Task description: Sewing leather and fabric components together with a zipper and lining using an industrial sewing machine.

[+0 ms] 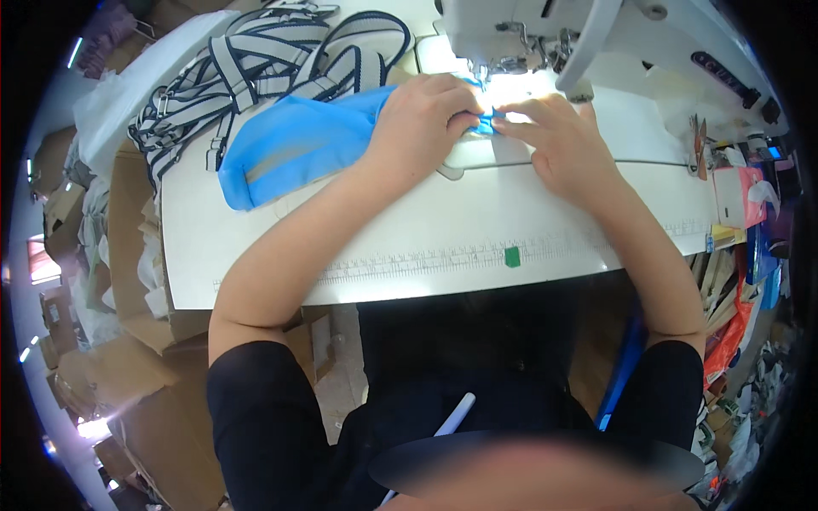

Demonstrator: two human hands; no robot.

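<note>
A blue fabric piece (294, 153) lies across the white sewing table (409, 238) and runs to the needle area of a white sewing machine (498, 25), under a bright lamp glow. My left hand (413, 128) is closed on the fabric just left of the presser foot (481, 68), fingertips curled over it. My right hand (562, 149) is on the other side, its thumb and forefinger at a small folded bit of the same fabric, the remaining fingers partly bent.
A heap of black-and-white striped straps (239, 68) lies at back left. Scissors (700, 149), a pink box (733, 192) and a ruler strip with a green marker (512, 256) are on the table. Cardboard boxes (162, 409) crowd the left; assorted materials fill the right.
</note>
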